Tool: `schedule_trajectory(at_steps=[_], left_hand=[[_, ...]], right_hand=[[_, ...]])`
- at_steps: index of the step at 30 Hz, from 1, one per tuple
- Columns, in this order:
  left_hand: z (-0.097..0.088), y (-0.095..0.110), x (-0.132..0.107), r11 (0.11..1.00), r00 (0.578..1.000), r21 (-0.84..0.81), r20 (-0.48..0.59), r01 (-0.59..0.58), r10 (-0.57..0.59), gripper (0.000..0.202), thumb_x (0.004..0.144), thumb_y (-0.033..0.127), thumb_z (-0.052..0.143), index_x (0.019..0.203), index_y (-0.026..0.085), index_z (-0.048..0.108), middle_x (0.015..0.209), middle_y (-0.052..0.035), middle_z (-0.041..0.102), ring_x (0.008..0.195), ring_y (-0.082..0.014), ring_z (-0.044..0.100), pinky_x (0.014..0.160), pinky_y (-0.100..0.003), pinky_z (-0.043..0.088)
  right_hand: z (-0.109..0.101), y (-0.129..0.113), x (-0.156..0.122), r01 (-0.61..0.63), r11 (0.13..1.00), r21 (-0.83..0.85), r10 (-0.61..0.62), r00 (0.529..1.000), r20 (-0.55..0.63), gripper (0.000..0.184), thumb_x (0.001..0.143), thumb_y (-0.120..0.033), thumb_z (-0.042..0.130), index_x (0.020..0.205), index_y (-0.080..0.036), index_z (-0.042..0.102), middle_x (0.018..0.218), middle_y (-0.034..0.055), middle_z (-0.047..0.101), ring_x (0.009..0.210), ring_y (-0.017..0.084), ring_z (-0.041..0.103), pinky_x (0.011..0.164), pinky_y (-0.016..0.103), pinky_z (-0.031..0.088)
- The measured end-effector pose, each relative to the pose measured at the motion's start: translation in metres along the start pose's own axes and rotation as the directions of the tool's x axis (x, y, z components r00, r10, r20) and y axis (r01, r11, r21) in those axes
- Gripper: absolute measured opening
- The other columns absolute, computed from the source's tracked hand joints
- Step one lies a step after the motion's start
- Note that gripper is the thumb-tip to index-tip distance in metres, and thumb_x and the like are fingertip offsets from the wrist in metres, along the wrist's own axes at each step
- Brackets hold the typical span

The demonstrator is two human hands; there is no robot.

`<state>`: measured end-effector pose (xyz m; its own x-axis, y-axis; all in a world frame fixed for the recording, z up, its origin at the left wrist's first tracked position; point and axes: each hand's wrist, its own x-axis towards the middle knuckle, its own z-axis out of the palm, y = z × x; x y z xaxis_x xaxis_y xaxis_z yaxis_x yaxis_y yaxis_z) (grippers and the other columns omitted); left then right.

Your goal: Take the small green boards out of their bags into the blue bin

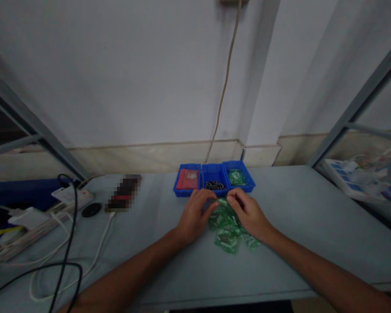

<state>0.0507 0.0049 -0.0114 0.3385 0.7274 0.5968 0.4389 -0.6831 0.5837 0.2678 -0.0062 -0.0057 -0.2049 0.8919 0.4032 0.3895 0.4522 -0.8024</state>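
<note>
Several small green clear plastic bags [228, 237] lie in a loose pile on the table, between and below my hands. My left hand [193, 215] is closed in a pinch at the pile's upper left, thumb and fingertips on the edge of a green plastic bag [222, 203]. Across from it, my right hand [247, 214] pinches at the upper right side of the same bag. Just beyond my fingers stand three joined blue bins. The left bin [176, 191] holds a red-edged bag, the middle bin [211, 168] small dark and silvery parts, and the right bin [250, 186] green bags.
To the left are a blurred-out phone-like object [124, 193] on a white cable [102, 239], a black round disc [91, 210], a power strip [26, 230] with plugs and a black cable [72, 226]. A white tray of items [345, 182] stands at far right. A wall backs the table.
</note>
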Motion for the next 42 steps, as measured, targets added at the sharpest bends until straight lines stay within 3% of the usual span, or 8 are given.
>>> schedule_trajectory(at_steps=[5, 10, 14, 20, 28, 33, 36, 42], left_hand=[[0.002, 0.0, 0.0, 0.99, 0.99, -0.044, -0.048, 0.131, -0.133, 0.01, 0.102, 0.03, 0.064, 0.102, 0.021, 0.068, 0.091, -0.0029, 0.068, 0.087, -0.02, 0.062, 0.08, -0.032, 0.052], [0.005, -0.002, 0.0, 0.961, 0.973, -0.166, -0.024, 0.222, -0.229, 0.025, 0.102, 0.028, 0.063, 0.126, 0.021, 0.06, 0.079, 0.0032, 0.058, 0.074, -0.0154, 0.058, 0.067, -0.025, 0.047], [0.005, -0.001, -0.002, 0.962, 0.98, -0.189, -0.001, 0.196, -0.199, 0.031, 0.107, 0.031, 0.055, 0.137, 0.023, 0.051, 0.079, 0.0043, 0.055, 0.073, -0.0147, 0.057, 0.074, -0.027, 0.048], [0.003, 0.002, -0.005, 0.976, 0.993, -0.183, 0.033, 0.117, -0.113, 0.04, 0.107, 0.031, 0.055, 0.145, 0.024, 0.045, 0.1, -0.0034, 0.064, 0.088, -0.0184, 0.062, 0.086, -0.034, 0.054], [0.004, 0.002, -0.004, 0.974, 0.985, -0.147, 0.021, 0.175, -0.173, 0.028, 0.108, 0.03, 0.053, 0.134, 0.024, 0.058, 0.098, -0.0033, 0.07, 0.089, -0.0193, 0.067, 0.084, -0.033, 0.055], [0.003, 0.002, -0.003, 0.975, 0.985, -0.145, -0.005, 0.169, -0.172, 0.025, 0.111, 0.031, 0.045, 0.115, 0.021, 0.068, 0.103, -0.0058, 0.074, 0.094, -0.0207, 0.069, 0.087, -0.034, 0.055], [0.003, 0.0, -0.002, 0.981, 0.991, -0.145, -0.018, 0.128, -0.132, 0.033, 0.113, 0.028, 0.038, 0.123, 0.021, 0.068, 0.109, -0.008, 0.073, 0.1, -0.0215, 0.069, 0.093, -0.037, 0.055], [0.004, -0.005, 0.0, 0.99, 0.998, -0.13, -0.027, 0.057, -0.061, 0.029, 0.109, 0.019, 0.047, 0.131, 0.024, 0.066, 0.12, -0.0095, 0.069, 0.111, -0.0224, 0.066, 0.098, -0.039, 0.054]], right_hand=[[-0.002, -0.001, -0.001, 0.006, 0.999, 0.047, -0.005, 1.0, -0.026, 0.021, 0.106, -0.041, 0.056, 0.117, -0.024, 0.059, 0.086, -0.0001, 0.061, 0.068, 0.018, 0.055, 0.063, 0.03, 0.043], [0.003, 0.005, -0.003, -0.004, 0.997, 0.082, 0.0, 0.999, 0.05, 0.024, 0.103, -0.039, 0.063, 0.12, -0.025, 0.054, 0.077, -0.003, 0.058, 0.066, 0.018, 0.057, 0.06, 0.029, 0.042], [0.005, 0.006, -0.003, 0.002, 0.995, 0.098, -0.005, 1.0, 0.028, 0.02, 0.105, -0.037, 0.058, 0.121, -0.026, 0.054, 0.08, -0.0014, 0.059, 0.074, 0.021, 0.062, 0.066, 0.032, 0.046], [0.005, 0.005, -0.002, 0.018, 0.99, 0.142, -0.014, 1.0, -0.028, 0.021, 0.105, -0.037, 0.059, 0.122, -0.027, 0.052, 0.086, -0.0005, 0.059, 0.078, 0.021, 0.062, 0.069, 0.032, 0.048], [0.003, 0.003, -0.002, 0.034, 0.994, 0.107, -0.032, 0.999, -0.025, 0.023, 0.105, -0.035, 0.06, 0.125, -0.027, 0.054, 0.093, 0.0011, 0.066, 0.083, 0.021, 0.066, 0.073, 0.031, 0.051], [0.001, 0.002, -0.002, 0.121, 0.993, -0.004, -0.121, 0.992, 0.024, 0.022, 0.111, -0.03, 0.044, 0.117, -0.026, 0.065, 0.11, 0.0066, 0.073, 0.1, 0.024, 0.069, 0.09, 0.037, 0.053], [0.002, 0.005, 0.0, 0.161, 0.987, -0.025, -0.16, 0.987, 0.022, 0.027, 0.11, -0.026, 0.042, 0.122, -0.026, 0.067, 0.116, 0.0079, 0.073, 0.11, 0.026, 0.069, 0.098, 0.041, 0.052], [0.0, 0.009, 0.004, 0.17, 0.984, -0.053, -0.171, 0.985, -0.011, 0.025, 0.107, -0.022, 0.05, 0.125, -0.027, 0.067, 0.116, 0.0077, 0.07, 0.106, 0.026, 0.067, 0.097, 0.041, 0.052]])
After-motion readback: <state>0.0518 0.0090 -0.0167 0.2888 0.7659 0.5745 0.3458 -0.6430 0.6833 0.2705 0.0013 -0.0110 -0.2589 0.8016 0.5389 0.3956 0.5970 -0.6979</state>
